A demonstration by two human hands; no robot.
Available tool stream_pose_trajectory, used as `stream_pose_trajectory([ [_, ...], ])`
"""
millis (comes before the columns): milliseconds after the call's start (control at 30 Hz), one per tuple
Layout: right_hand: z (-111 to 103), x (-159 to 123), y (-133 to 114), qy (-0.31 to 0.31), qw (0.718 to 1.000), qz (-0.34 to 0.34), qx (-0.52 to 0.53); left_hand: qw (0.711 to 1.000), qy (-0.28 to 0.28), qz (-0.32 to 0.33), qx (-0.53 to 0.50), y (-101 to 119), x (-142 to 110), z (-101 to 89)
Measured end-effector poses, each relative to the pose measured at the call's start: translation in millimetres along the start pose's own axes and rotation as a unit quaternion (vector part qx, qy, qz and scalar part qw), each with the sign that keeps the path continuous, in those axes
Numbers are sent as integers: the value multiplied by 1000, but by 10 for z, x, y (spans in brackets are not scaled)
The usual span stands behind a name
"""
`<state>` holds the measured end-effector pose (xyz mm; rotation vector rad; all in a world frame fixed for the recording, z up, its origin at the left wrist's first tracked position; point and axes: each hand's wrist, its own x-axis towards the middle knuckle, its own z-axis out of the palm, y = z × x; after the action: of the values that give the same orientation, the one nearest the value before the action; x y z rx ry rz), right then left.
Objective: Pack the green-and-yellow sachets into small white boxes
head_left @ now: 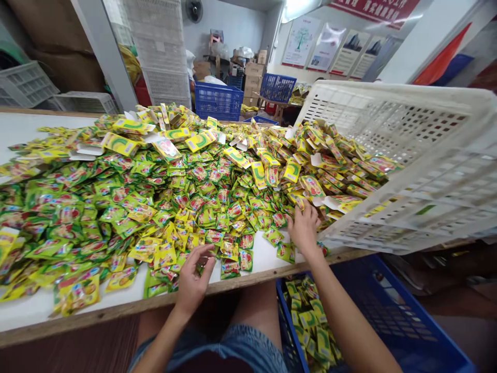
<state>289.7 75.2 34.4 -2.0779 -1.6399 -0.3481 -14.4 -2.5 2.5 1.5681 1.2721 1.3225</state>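
Note:
My left hand (196, 277) hovers at the front edge of the pile, palm inward. Its fingers are curved, with a gap between thumb and fingertips, close to small green and red candy packets (230, 268). My right hand (305, 230) reaches to the right side of the pile. Its fingertips close on a small yellow carton (298, 200) at the edge of a heap of similar cartons; the fingers partly cover it. Several green packets (286, 252) lie on the white tabletop (264, 254) beside that hand.
A white plastic crate (388, 111) lies tipped at the right, cartons spilling from its mouth. Below the wooden table edge (248, 281), a blue crate (373, 290) stands near my right leg, with yellow cartons (310, 321) beneath my forearm. Stacked white crates (163, 57) rise behind the table.

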Motion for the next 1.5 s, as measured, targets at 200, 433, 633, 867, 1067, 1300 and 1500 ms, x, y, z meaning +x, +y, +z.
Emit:
stream_pose_trajectory([
  [200,-451,-810,-824,-12,932,-108,346,997,-44,-39,-59,10,-3,10],
  [433,-367,-1622,-1493,-236,759,-22,606,978,91,-93,-164,-210,-44,-61],
  [633,-278,-1226,-1282,-213,790,-10,575,950,203,-118,-206,-191,-1,-11],
  [867,226,-506,-1113,-58,949,-37,309,951,181,-136,-208,-183,-30,0],
  [1067,378,-541,-1034,-84,943,-19,322,959,170,-137,-181,-223,-42,-23],
  [1300,220,-497,-348,-61,830,156,532,955,135,-159,-211,-231,-30,-7],
  [1500,309,-215,-168,-136,845,109,506,959,105,-162,-207,-231,-27,-14],
])
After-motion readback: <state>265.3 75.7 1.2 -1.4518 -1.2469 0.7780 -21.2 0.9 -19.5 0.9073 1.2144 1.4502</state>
